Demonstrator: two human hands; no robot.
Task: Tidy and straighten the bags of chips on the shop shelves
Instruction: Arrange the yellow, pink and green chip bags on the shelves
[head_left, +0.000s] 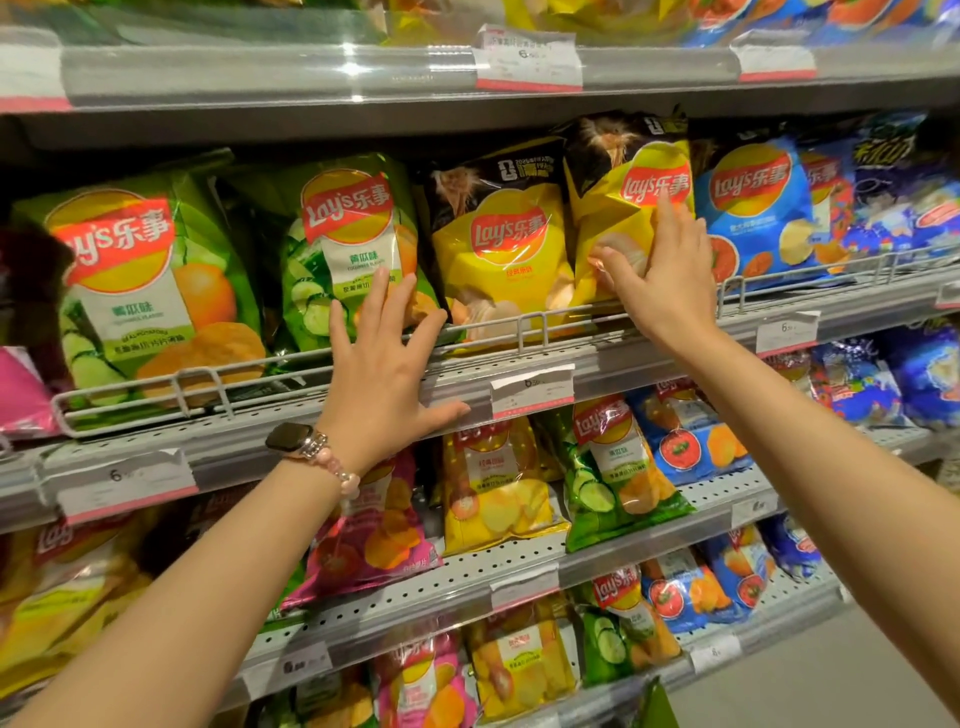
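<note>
On the middle shelf (291, 431) stand Lay's chip bags behind a wire rail. My right hand (662, 280) lies with spread, straight fingers against the front of a yellow bag (618, 218) that leans to the left. Beside it stands another yellow bag (498, 260). My left hand (387, 364) is open, its fingertips touching the lower part of a green cucumber bag (343, 244), its thumb along the shelf's front edge. A larger green bag (140, 291) stands at the left and a blue bag (753, 213) at the right.
A shelf (311, 73) with price tags runs above. Lower shelves (519, 571) hold more yellow, green, pink and blue chip bags. A wire rail (524, 332) fronts the middle shelf. Dark blue snack bags (904, 202) fill the far right.
</note>
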